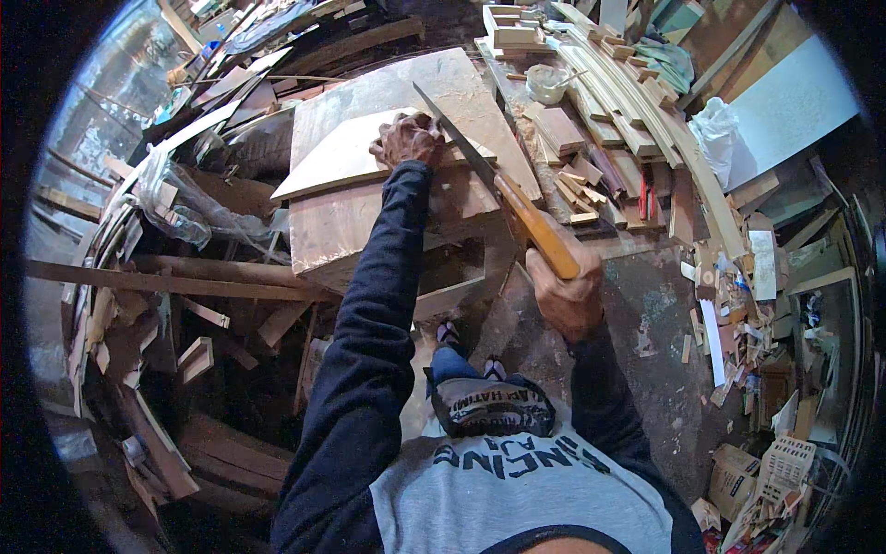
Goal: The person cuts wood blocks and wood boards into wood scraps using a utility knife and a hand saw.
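- The left hand (407, 138) presses flat on a pale board (346, 152), fingers curled at its right edge, pinning it to the workbench (318, 231).
- The right hand (570, 295) is clamped round the wooden handle of a saw (489, 175); its blade slants up and left, crossing the board's right edge just beside the left hand's fingers.
- The board lies across the bench's far half, its right end by the blade — whether the teeth are in the wood I cannot tell.
- To cut well, I judge: keep the blade in line with the forearm, use long light strokes, and keep the holding fingers clear of the teeth.
- Press down hard near the cut so the board does not chatter or shift.
- Scrap wood (609, 74) is heaped past the bench's right edge, and a plastic tub (546, 83) sits by its far right corner.
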Demonstrator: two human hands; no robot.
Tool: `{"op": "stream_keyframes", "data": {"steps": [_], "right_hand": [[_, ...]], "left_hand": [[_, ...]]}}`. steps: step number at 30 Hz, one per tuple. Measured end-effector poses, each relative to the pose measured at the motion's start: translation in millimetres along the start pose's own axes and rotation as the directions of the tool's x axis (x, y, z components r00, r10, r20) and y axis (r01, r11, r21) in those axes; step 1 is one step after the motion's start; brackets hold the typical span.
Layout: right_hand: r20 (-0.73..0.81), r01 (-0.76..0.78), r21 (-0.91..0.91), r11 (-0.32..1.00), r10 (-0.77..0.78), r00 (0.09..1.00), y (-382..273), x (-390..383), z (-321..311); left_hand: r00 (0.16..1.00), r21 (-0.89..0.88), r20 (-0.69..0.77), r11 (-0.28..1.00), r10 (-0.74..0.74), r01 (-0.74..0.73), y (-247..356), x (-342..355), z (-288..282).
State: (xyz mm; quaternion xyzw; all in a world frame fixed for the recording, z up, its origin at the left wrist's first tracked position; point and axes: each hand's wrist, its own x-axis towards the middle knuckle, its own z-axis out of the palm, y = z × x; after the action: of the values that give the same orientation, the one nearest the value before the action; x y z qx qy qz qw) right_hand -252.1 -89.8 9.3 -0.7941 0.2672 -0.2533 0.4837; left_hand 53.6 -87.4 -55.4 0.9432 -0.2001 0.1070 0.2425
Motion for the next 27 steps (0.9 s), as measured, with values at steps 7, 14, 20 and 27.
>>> {"op": "stream_keyframes", "data": {"steps": [7,14,20,27], "right_hand": [[-0.119,0.129,0.076,0.989,-0.119,0.986,1.9,-59.2,-15.2],[0.094,-0.140,-0.001,0.990,0.139,0.986,-11.3,14.3,-3.4],[-0.058,0.095,0.028,0.995,-0.093,0.994,-7.4,-52.7,-23.1],[0.000,0.097,0.000,0.995,-0.097,0.995,1.3,7.5,-0.3]], "left_hand": [[1.000,0.051,-0.017,0.999,-0.001,0.002,-8.2,-4.3,-3.6],[1.000,0.053,0.018,0.999,0.001,-0.001,8.5,-5.0,-6.3],[1.000,0.052,-0.026,0.999,0.002,-0.001,-8.2,-2.0,-1.6],[0.998,-0.012,-0.049,0.999,0.033,-0.033,0.4,-2.6,4.9]]}}
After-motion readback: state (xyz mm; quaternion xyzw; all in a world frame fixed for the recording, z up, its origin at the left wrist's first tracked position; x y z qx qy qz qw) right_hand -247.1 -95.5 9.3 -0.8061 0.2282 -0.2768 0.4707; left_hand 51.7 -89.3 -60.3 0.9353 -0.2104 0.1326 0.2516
